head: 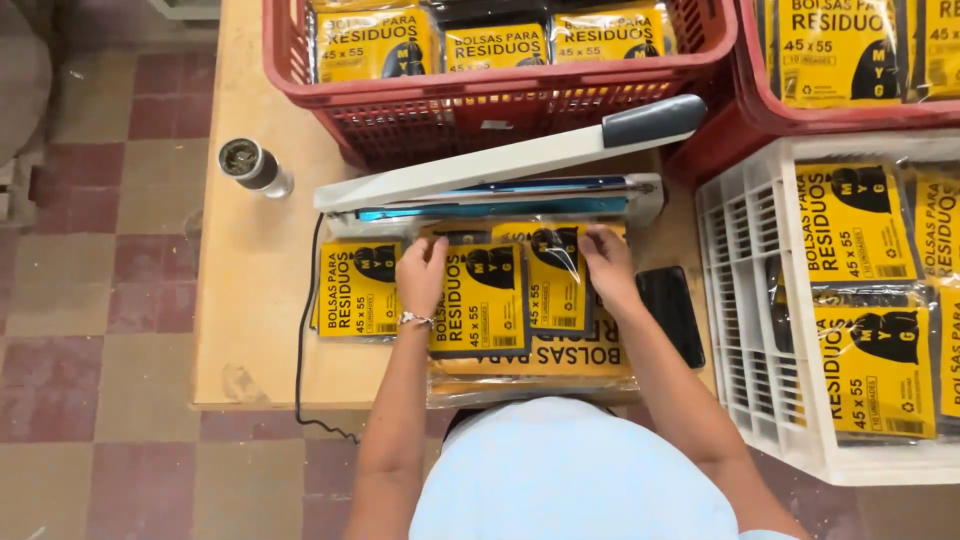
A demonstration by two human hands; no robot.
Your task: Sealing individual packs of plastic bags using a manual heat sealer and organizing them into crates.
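Note:
A heat sealer (500, 185) lies across the wooden table (255, 290) with its white arm and grey handle raised. Below its blue sealing bar sit several yellow-and-black packets in clear plastic (360, 288). My left hand (422, 272), a bracelet at the wrist, pinches the top edge of the middle packet (485, 300). My right hand (606, 262) grips the top edge of the packet beside it (556, 282), near the sealing bar. Both packets rest on a larger stack of the same packets (560, 358).
A red crate (480, 115) of packets stands behind the sealer, another red crate (760, 100) at the right. A white crate (750, 300) with more packets sits right of the table. A black phone (670, 315) lies by my right arm; a small dark-capped jar (255, 167) stands left. A black cord (302, 340) hangs off the table.

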